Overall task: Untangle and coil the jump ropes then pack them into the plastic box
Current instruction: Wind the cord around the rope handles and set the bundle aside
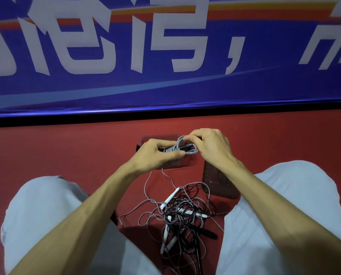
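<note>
Both hands hold one coiled grey jump rope (182,149) over the plastic box (155,138), left hand (157,153) curled round its nine-o'clock end, right hand (211,147) pinching its loop.

The blue banner (265,86), well beyond the right grip (211,149), bears large white Chinese characters and a comma. Their tops are cut off, so none reads surely.

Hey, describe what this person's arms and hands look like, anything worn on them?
The left forearm and right forearm are bare, no sleeves in view. The left hand and right hand wear no gloves; no watch, bracelet or ring shows. Light grey trousers cover the legs.
</note>
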A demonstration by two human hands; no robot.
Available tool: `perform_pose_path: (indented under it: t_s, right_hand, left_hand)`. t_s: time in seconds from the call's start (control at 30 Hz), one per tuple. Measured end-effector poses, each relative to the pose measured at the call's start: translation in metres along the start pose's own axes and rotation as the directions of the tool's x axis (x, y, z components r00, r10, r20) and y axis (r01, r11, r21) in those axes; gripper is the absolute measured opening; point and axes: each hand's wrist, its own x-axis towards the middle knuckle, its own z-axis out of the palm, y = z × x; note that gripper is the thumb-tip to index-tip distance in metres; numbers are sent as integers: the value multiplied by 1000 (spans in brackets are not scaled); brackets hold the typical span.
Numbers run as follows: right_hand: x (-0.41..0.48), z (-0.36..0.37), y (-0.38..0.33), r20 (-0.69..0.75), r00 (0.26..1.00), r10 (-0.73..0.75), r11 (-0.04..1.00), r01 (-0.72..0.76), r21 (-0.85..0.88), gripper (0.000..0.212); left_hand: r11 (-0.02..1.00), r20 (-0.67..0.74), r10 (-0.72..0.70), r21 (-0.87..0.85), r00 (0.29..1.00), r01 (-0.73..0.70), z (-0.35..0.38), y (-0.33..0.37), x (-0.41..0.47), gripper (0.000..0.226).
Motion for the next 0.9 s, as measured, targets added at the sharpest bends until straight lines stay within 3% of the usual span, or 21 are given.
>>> perform_pose_path:
  t_s: [0.17,0.3,0.37,0.47,0.57,0.63,0.73,0.83,0.9]
  right_hand:
    - [0,-1,1,12,996,-91,982,92,-165,20]
    - [1,0,4,125,977,-171,985,170,23,16]
    - [0,-1,4,180,974,-134,988,119,95,14]
    - [-1,-6,1,208,978,-5,987,-29,160,29]
    - [3,-9,-4,150,986,73,996,-80,44,54]
    - [3,-10,-8,132,989,64,997,-69,32,61]
    - [-2,-11,-17,238,969,-65,996,76,-40,52]
    - [-9,-15,-20,385,901,-199,960,258,-107,34]
    - [-11,-17,-18,462,843,-277,929,357,-94,28]
  left_hand:
    - [962,-119,-36,-274,992,1,-5,13,-1,20]
    - [895,-162,-85,-446,983,4,-8,15,0,39]
    - [864,-176,-110,-503,978,6,-11,16,1,36]
    - [833,-196,-155,-553,968,21,-13,18,2,27]
    - [803,-251,-217,-595,943,27,-15,18,2,16]
    - [826,-301,-223,-564,927,15,-15,15,4,12]
    - [914,-375,-156,-406,914,-11,-16,4,7,13]
    - [992,-393,-98,-116,914,57,-26,-12,11,24]
    - [984,-331,-87,121,940,134,-29,-17,12,36]
